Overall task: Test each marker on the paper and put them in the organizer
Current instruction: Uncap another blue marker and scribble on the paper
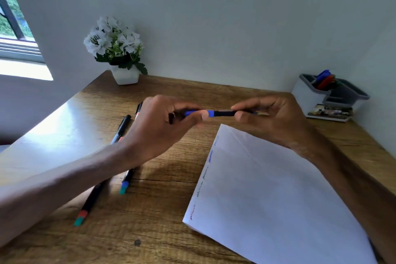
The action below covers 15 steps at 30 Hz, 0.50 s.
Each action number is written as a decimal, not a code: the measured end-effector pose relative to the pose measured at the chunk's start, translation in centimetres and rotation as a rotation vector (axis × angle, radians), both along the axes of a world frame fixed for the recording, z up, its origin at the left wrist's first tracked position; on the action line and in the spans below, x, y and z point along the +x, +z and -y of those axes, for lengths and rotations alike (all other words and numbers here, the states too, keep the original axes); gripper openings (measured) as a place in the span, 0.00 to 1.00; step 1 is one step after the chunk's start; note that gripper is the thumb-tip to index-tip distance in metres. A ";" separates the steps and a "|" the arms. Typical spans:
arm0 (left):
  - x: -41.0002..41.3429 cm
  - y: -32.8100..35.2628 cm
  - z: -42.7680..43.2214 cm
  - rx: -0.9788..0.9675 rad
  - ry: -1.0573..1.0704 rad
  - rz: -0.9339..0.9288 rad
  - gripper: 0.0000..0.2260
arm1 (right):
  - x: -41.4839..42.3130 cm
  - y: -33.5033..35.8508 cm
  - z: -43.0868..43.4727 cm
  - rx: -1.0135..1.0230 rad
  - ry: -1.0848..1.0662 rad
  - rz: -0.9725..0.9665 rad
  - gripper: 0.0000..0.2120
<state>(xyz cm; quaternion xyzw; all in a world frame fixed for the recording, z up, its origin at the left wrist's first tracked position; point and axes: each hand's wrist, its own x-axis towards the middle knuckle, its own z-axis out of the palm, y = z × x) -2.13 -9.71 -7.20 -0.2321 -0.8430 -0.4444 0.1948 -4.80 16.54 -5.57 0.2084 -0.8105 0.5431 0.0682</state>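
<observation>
A slim black marker with a blue cap (216, 113) is held in the air between both hands, above the desk and just beyond the far corner of the white sheet of paper (267, 188). Its long axis runs left to right, about level, with the blue end toward the person's left. The left hand (162, 122) pinches the blue cap end between thumb and curled fingers; the right hand (270, 120) grips the black barrel likewise. This opposed two-handed hold suits either pulling the cap off or pressing it back on; which of the two cannot be told. Short scribbles (211, 155) in several colours line the paper's left edge, so testing appears well under way. Left of the paper, further black markers with coloured ends (120, 133) lie on the wooden desk (150, 231), probably awaiting their turn. In the far right corner stands the grey compartmented plastic organizer (310, 96), with blue and red markers (324, 79) in its rear compartment. A white pot of white flowers (125, 75) stands far left.
</observation>
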 end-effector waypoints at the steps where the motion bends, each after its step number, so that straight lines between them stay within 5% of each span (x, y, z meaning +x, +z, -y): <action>1: 0.0 0.2 -0.3 0.009 0.006 -0.009 0.07 | 0.0 0.1 -0.1 0.112 -0.015 -0.064 0.08; 7: 0.2 1.5 -3.3 -0.048 -0.019 -0.065 0.07 | 1.8 1.6 0.8 0.398 0.010 -0.398 0.08; 15: -3.4 3.6 -8.0 -0.060 -0.107 0.062 0.14 | -0.2 2.7 -3.4 0.430 -0.275 -0.453 0.16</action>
